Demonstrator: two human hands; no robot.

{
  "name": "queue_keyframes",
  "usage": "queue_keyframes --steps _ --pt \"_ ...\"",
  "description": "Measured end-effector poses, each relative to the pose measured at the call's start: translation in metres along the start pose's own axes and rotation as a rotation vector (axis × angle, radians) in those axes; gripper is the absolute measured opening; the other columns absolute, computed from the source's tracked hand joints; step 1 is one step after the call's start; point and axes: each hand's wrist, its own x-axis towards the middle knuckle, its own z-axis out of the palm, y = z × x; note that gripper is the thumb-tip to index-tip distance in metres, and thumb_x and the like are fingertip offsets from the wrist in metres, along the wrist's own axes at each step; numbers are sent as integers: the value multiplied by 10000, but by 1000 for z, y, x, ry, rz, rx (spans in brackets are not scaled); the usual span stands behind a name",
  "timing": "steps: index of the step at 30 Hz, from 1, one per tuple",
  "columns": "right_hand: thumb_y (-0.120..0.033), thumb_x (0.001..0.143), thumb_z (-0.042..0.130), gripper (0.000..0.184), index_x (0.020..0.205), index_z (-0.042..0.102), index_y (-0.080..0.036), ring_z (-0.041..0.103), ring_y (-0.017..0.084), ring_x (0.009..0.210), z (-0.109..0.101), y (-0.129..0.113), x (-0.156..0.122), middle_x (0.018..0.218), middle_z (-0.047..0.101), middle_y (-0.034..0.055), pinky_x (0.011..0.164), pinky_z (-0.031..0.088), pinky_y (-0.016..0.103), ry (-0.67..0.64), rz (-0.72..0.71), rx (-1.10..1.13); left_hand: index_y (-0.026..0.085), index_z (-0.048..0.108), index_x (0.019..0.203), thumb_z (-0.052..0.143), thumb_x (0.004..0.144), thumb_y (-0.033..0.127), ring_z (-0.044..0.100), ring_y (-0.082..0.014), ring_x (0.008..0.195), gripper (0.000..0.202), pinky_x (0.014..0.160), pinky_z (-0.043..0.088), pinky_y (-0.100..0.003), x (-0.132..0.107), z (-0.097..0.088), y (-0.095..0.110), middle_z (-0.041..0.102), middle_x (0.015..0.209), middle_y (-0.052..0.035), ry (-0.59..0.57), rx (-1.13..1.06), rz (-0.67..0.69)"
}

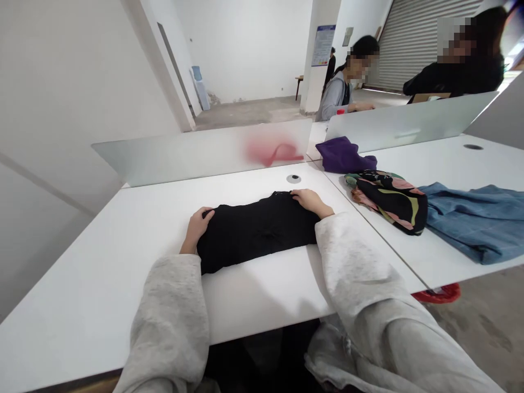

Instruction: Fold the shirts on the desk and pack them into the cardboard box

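Observation:
A black garment (256, 229), folded into a wide band, lies across the white table (102, 273) in front of me. My left hand (197, 226) rests at its left end, fingers curled onto the cloth's edge. At the right end, near the far corner, my right hand (310, 201) lies on the fabric with its fingers bent over the edge. Both arms wear grey sleeves. I cannot tell whether either hand grips or only presses the cloth.
On the adjoining table to the right lie a purple cloth (343, 155), a black patterned garment (388, 199) and a blue denim piece (475, 218). Frosted dividers (184, 153) stand behind. Two people sit beyond them. A red basin (440, 295) sits on the floor.

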Motion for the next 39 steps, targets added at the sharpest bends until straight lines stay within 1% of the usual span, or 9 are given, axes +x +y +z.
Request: queue_keyframes --steps 5,9,12,15,17,21,25,32,39 --pt "-256 946 421 312 1178 619 -190 622 228 1006 -11 0 5 1160 665 92 853 444 308 160 -5 11 182 564 1092 372 876 421 573 -195 997 375 869 442 -303 -2 -2 6 623 1155 -70 123 -3 26" --pt "-260 948 426 324 1209 599 -175 617 231 994 1 -3 4 1148 658 113 846 448 315 58 50 -52 181 588 1015 427 861 387 582 -211 1007 304 882 441 -318 -2 3 0 651 1089 -80 95 27 -17" --pt "-258 936 453 356 1254 568 -146 596 265 1023 2 -6 0 1158 634 157 871 442 364 19 61 -113 159 566 1101 459 859 383 602 -236 980 347 875 455 -368 -4 0 -3 641 1118 -121 65 72 -71" --pt "-276 934 455 427 1330 499 -123 523 329 1147 -9 -21 -6 1255 571 200 946 398 463 117 42 -183 117 517 1208 481 857 363 531 -295 1151 430 977 402 -443 -11 -8 9 526 1302 -188 98 139 -72" --pt "-323 947 427 474 1367 457 -107 466 342 1225 -12 -43 -13 1334 517 213 996 361 500 180 -29 -166 112 518 1223 473 870 328 461 -290 1251 417 1057 340 -440 -24 -5 29 499 1346 -182 81 172 13" --pt "-366 987 284 527 1431 374 -97 330 318 1361 13 -103 -37 1469 391 171 1073 291 534 124 -297 -60 155 467 1322 302 965 308 419 -219 1322 421 1128 277 -416 -69 35 70 482 1416 -112 -116 220 329" --pt "-319 1001 180 531 1466 321 -105 211 270 1425 46 -133 -55 1516 319 120 1129 209 526 20 -352 6 87 370 1421 241 988 383 280 -273 1406 540 1159 175 -502 -100 74 79 363 1493 -146 -209 445 397" --pt "-477 991 117 615 1512 218 -168 175 226 1437 47 -93 -58 1550 237 70 1157 178 479 -89 -245 92 93 331 1456 204 974 483 245 -274 1419 632 1163 213 -452 -88 59 47 304 1521 -123 -234 637 254" --pt "-434 988 133 632 1466 330 -71 227 318 1414 51 -39 -67 1519 297 139 1126 220 528 34 -157 -148 88 321 1462 188 966 484 215 -298 1427 648 1170 160 -485 -79 44 31 282 1532 -125 -217 746 180"
